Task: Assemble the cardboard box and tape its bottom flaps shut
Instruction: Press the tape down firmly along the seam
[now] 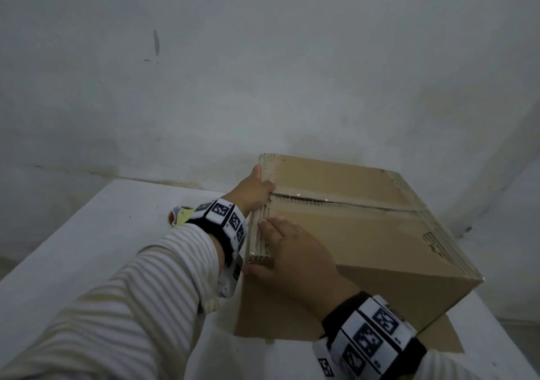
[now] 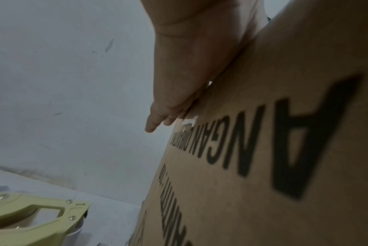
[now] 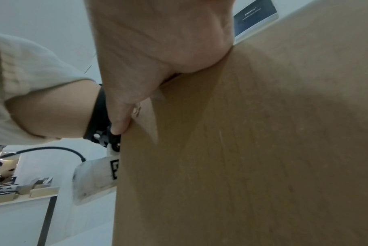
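A brown cardboard box (image 1: 365, 233) stands on the white table (image 1: 96, 251) with its closed flaps facing up. Glossy clear tape runs along the centre seam (image 1: 336, 203). My left hand (image 1: 255, 191) lies against the box's left edge at the end of the seam, fingers straight along the printed side (image 2: 263, 166). My right hand (image 1: 295, 251) rests flat on the near flap at the left corner, with its thumb (image 3: 120, 123) down the side wall. A pale yellow tape dispenser (image 1: 181, 216) sits on the table behind my left wrist, with no hand on it.
A grey wall rises right behind the table and box. The box's lower flaps (image 1: 350, 333) splay out on the table at the near side. In the right wrist view a distant table with small boxes (image 3: 21, 191) stands at the far left.
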